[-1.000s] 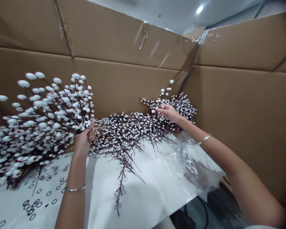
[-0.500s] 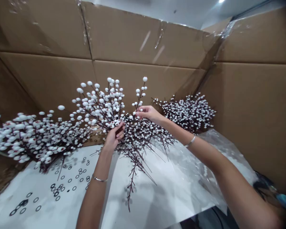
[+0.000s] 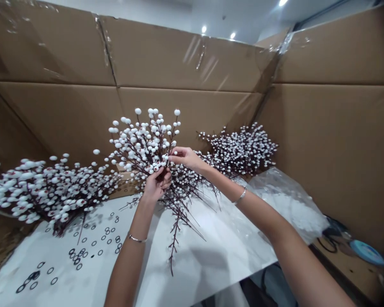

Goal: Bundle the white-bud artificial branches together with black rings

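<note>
Brown cardboard panels (image 3: 192, 64), taped at the seams, stood behind and to the right of a white sheet-covered table (image 3: 217, 264) printed with black rings (image 3: 92, 251). Above the table, the person's left hand (image 3: 156, 185) closed firmly around the dark stems of a spray of white berries (image 3: 141, 145). The spray stood roughly upright, its berried tips fanning above the fist and its lower twigs reaching down past the hand. The left forearm rose from the bottom of the view at a slant, with a thin silver bangle (image 3: 137, 239) at the wrist.

The right arm crossed in from the lower right, its wrist also ringed by a silver bangle (image 3: 240, 196). The right hand (image 3: 185, 157) reached out just above the left, palm turned down and fingers extended. Its fingertips (image 3: 172, 157) met the lower edge of the spray, but whether they gripped a twig or only touched it was too small to tell.

Beyond the hands lay a thick pile of berried branches (image 3: 240, 149). Another bunch (image 3: 48, 192) lay off to the left, and a clear plastic sheet (image 3: 284, 200) lay crumpled on the right.
</note>
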`<state>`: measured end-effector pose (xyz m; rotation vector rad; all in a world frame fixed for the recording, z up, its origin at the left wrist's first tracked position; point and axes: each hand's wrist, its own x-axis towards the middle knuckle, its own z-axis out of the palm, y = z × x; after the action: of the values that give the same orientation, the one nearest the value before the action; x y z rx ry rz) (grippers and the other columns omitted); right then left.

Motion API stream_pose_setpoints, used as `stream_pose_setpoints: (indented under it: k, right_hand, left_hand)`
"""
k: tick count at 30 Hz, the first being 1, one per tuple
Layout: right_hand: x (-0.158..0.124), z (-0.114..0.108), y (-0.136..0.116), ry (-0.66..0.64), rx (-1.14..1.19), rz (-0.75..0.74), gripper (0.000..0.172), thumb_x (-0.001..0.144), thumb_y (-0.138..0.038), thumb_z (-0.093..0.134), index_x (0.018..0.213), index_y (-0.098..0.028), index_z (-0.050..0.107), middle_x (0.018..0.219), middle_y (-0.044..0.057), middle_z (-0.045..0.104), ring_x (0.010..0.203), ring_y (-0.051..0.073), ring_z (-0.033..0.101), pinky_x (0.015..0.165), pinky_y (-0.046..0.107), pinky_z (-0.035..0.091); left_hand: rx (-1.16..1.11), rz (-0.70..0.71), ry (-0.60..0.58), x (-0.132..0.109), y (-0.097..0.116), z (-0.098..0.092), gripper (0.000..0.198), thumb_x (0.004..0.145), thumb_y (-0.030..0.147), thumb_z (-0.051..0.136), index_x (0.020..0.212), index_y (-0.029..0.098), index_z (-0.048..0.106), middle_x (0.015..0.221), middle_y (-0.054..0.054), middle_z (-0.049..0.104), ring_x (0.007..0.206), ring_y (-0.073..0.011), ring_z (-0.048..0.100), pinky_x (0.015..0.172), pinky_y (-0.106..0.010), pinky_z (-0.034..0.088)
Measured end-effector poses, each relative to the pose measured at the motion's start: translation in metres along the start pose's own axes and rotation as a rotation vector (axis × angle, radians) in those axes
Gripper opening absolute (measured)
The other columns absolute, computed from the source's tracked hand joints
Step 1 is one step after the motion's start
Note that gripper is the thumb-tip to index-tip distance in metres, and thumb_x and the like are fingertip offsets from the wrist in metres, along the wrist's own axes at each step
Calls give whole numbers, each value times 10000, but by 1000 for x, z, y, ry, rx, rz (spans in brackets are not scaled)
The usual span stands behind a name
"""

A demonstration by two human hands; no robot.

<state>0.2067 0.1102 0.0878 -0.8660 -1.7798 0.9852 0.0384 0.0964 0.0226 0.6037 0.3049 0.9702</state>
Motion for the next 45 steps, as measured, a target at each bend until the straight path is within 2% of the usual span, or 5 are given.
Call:
stream_pose_setpoints:
  k: [9, 22, 29, 35, 45]
  right_hand:
    - [-26, -9, -16, 5, -88, -123, 334, 771, -474, 703, 785, -154, 606, 783, 0, 553, 734, 121, 458, 698, 277, 363]
    - [-56, -18, -34, 75, -319, -59, 327, 783, -464, 655, 788, -138, 644, 732, 2, 579, 697, 117, 462, 667, 256, 357]
    - [-79, -86, -40, 28, -372, 55, 287, 832, -383, 596, 895, -127, 710, 848, 61, 691, 763, 139, 585, 715, 273, 423]
    - [-123, -142, 11, -77, -786, 462, 233, 851, -260, 531, 856, -139, 730, 845, 57, 707, 746, 140, 595, 674, 251, 415]
    - [-150, -107, 91, -300, -1057, 940, 529, 682, -597, 699, 886, -110, 739, 970, 197, 728, 914, 357, 670, 796, 413, 492]
  left_hand:
    - [-66, -59, -202, -9, -16, 12, 147, 794, 243, 653, 772, 119, 577, 497, 59, 285, 438, -79, 334, 380, -175, 262]
    - [363, -42, -122, -10, -32, 25, 396, 770, 306, 782, 593, 170, 455, 442, 102, 228, 376, -46, 218, 348, -152, 286]
    - [398, 189, -20, -20, -18, 29, 546, 792, 432, 755, 521, 178, 355, 445, 87, 253, 354, -31, 156, 299, -154, 200]
    - [475, 455, 63, -34, 15, 35, 480, 743, 427, 800, 565, 162, 441, 445, 78, 268, 407, -50, 187, 365, -164, 280]
    - [429, 355, 124, -39, 16, 45, 404, 832, 274, 687, 565, 179, 399, 500, 64, 189, 450, -83, 113, 373, -180, 260]
